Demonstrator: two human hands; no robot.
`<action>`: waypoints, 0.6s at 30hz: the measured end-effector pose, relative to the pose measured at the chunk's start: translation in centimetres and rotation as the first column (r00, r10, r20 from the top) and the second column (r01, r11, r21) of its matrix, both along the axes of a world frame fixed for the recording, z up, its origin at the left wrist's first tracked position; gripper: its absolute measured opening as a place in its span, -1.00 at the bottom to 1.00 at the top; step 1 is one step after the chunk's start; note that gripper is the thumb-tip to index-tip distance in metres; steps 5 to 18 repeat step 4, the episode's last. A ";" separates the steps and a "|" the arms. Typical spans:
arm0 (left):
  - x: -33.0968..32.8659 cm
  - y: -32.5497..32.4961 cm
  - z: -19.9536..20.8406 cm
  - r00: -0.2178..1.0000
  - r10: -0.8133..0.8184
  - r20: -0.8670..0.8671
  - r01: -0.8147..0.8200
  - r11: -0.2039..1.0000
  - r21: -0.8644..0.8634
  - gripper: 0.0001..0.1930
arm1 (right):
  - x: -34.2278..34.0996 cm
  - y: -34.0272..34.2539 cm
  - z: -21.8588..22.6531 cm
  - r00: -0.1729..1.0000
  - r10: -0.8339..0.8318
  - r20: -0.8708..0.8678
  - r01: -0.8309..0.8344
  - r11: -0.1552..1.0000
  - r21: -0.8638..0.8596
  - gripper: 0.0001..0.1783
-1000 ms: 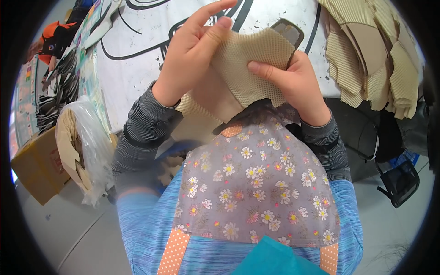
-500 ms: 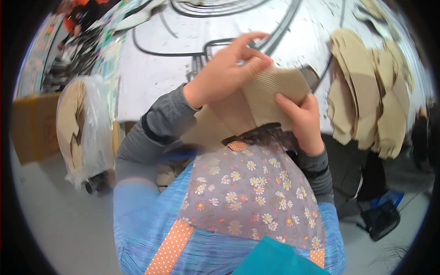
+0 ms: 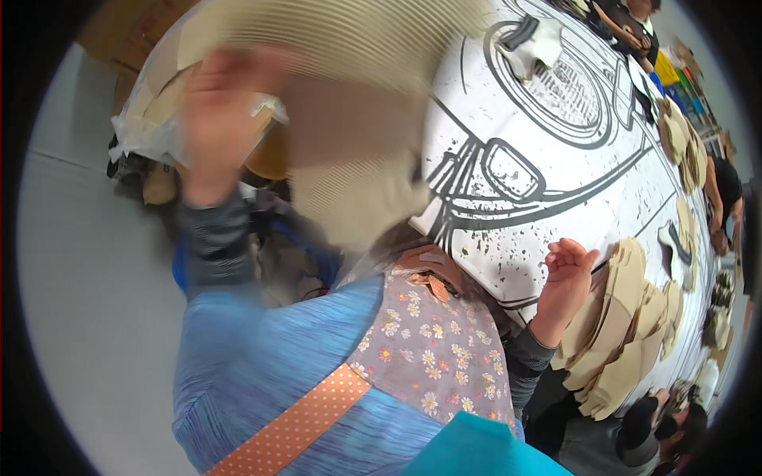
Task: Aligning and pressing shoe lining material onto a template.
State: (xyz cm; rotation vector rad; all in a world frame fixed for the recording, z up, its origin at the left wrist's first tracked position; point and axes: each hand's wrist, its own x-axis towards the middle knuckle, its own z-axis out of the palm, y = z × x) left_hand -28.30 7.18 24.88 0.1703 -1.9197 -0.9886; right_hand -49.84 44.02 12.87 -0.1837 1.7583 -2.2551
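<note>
A ribbed beige fabric piece [image 3: 341, 119] with a plain brownish band hangs large and blurred in front of me, left of the middle. My left hand [image 3: 226, 111] is at its left edge, raised and smeared by motion, with fingertips over the cloth. No other hand touches that piece, and the left one appears to grip it. On the right, my right hand [image 3: 567, 274] is lifted over the table edge. Its fingers are loosely curled and apart, with nothing in them. Just beyond it lies a pile of beige fabric pieces [image 3: 619, 317].
The white table [image 3: 484, 246] bears a black line drawing, with a white and dark piece [image 3: 532, 47] on it. A plastic bag [image 3: 151, 135] of beige pieces and a cardboard box [image 3: 131, 36] stand at the upper left. Other people [image 3: 635, 28] are along the table's far side.
My view has swung left. The right hand has let go of the fabric and sits apart from it. The left hand and the fabric have moved up and to the left.
</note>
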 end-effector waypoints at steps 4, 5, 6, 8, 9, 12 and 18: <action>11.7 -5.3 4.2 0.932 0.267 -0.243 -0.173 0.921 0.349 -0.27 | -1.9 -3.6 2.8 0.973 0.221 -0.069 -0.168 0.879 0.445 -0.50; 11.7 -5.3 4.2 0.932 0.267 -0.243 -0.173 0.921 0.349 -0.27 | -1.9 -3.6 2.8 0.973 0.221 -0.069 -0.168 0.879 0.445 -0.50; 11.7 -5.3 4.2 0.932 0.267 -0.243 -0.173 0.921 0.349 -0.27 | -1.9 -3.6 2.8 0.973 0.221 -0.069 -0.168 0.879 0.445 -0.50; 11.7 -5.3 4.2 0.932 0.267 -0.243 -0.173 0.921 0.349 -0.27 | -1.9 -3.6 2.8 0.973 0.221 -0.069 -0.168 0.879 0.445 -0.50; 11.7 -5.3 4.2 0.932 0.267 -0.243 -0.173 0.921 0.349 -0.27 | -1.9 -3.6 2.8 0.973 0.221 -0.069 -0.168 0.879 0.445 -0.50; 11.7 -5.3 4.2 0.932 0.267 -0.243 -0.173 0.921 0.349 -0.27 | -1.9 -3.6 2.8 0.973 0.221 -0.069 -0.168 0.879 0.445 -0.50; 11.7 -5.3 4.2 0.932 0.267 -0.243 -0.173 0.921 0.349 -0.27 | -1.9 -3.6 2.8 0.973 0.221 -0.069 -0.168 0.879 0.445 -0.50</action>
